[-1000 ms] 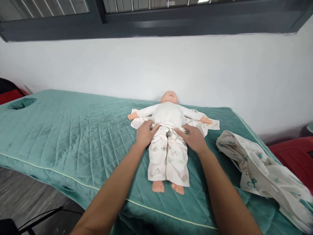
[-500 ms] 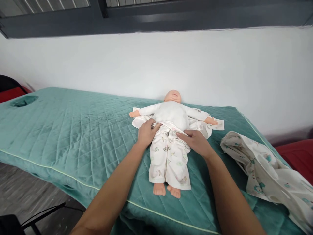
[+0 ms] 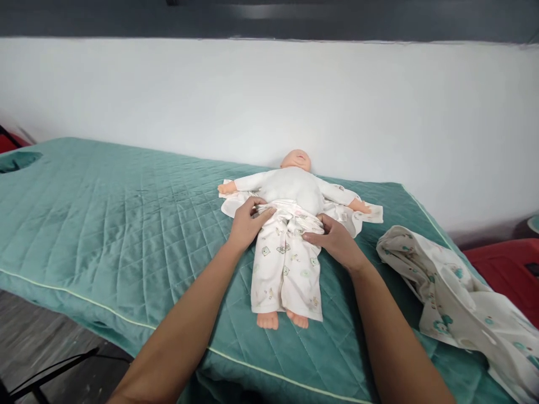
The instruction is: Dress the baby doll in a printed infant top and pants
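A baby doll (image 3: pixel 295 185) lies on its back, arms spread, its head by the wall and its bare feet toward me. Its legs are inside white printed trousers (image 3: pixel 286 275), with the waistband bunched below the white cloth torso. My left hand (image 3: pixel 248 221) pinches the waistband at one hip. At the other hip my right hand (image 3: pixel 332 238) grips the trousers between thumb and fingers. Beneath the doll's arms and back a white baby shirt (image 3: pixel 351 216) is spread out.
A green quilted cover (image 3: pixel 126 235) lies over the bed, which has a hole at its far left. On the right rests a crumpled white printed cloth (image 3: pixel 455 292). Beyond it stands a red chair (image 3: pixel 505 269). A white wall (image 3: pixel 210 101) runs behind the bed.
The waistband has come slightly higher and is more gathered at the doll's belly. The feet show less below the cuffs. My view has tilted down a little.
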The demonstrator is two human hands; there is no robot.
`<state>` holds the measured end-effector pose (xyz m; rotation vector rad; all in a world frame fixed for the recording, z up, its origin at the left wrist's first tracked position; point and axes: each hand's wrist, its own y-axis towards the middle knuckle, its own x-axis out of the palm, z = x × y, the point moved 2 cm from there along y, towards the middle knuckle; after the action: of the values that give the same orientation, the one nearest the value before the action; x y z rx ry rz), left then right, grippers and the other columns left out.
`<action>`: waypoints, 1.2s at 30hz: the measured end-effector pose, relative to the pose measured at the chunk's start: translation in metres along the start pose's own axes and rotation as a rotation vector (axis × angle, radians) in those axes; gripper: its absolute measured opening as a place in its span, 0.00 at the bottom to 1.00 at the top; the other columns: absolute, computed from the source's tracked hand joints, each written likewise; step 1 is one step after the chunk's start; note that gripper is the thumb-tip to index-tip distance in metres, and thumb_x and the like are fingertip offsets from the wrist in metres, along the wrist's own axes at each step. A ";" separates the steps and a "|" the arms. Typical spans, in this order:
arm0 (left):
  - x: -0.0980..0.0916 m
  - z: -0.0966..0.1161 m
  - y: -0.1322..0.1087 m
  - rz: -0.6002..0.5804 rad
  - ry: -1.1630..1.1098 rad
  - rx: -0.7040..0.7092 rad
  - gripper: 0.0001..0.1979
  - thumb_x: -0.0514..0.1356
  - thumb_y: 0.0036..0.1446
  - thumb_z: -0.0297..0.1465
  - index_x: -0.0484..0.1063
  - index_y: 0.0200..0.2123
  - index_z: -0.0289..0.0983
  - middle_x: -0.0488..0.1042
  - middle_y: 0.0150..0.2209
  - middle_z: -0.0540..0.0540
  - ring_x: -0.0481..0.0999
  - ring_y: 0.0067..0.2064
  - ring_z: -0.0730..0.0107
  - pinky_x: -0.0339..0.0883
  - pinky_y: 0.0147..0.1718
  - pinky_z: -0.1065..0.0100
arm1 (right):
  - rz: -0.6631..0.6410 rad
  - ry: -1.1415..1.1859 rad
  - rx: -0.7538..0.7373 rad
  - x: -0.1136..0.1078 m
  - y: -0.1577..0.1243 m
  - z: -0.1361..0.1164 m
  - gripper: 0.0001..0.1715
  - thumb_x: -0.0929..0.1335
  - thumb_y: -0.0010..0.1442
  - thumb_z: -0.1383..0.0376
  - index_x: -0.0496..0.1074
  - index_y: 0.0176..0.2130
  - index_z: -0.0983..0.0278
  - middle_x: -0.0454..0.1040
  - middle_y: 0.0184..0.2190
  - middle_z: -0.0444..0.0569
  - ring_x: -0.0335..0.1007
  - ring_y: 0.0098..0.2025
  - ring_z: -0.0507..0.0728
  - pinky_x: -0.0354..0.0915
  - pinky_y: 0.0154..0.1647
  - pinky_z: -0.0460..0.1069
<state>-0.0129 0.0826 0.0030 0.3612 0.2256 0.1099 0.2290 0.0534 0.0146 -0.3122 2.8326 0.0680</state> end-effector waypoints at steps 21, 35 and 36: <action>0.005 0.003 0.005 -0.072 0.242 0.154 0.10 0.65 0.57 0.39 0.71 0.32 0.40 0.68 0.39 0.47 0.70 0.45 0.64 0.65 0.48 0.65 | 0.265 -0.320 -0.056 0.003 0.009 0.002 0.22 0.72 0.49 0.49 0.62 0.25 0.61 0.60 0.24 0.39 0.56 0.31 0.53 0.53 0.33 0.48; -0.002 0.021 -0.037 -0.061 0.310 0.203 0.23 0.55 0.65 0.40 0.55 0.20 0.40 0.60 0.22 0.51 0.64 0.30 0.67 0.58 0.33 0.64 | 0.306 -0.429 -0.086 0.002 0.013 0.007 0.21 0.69 0.51 0.48 0.65 0.23 0.61 0.64 0.22 0.41 0.59 0.30 0.54 0.53 0.32 0.49; -0.001 0.020 -0.036 -0.064 0.308 0.191 0.21 0.56 0.65 0.41 0.57 0.21 0.40 0.62 0.23 0.51 0.65 0.31 0.68 0.58 0.33 0.64 | 0.313 -0.437 -0.095 0.003 0.012 0.005 0.21 0.69 0.52 0.48 0.65 0.23 0.61 0.64 0.22 0.41 0.59 0.30 0.55 0.53 0.32 0.49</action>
<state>-0.0070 0.0420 0.0087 0.5267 0.5546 0.0804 0.2250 0.0646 0.0086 0.1197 2.4196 0.2976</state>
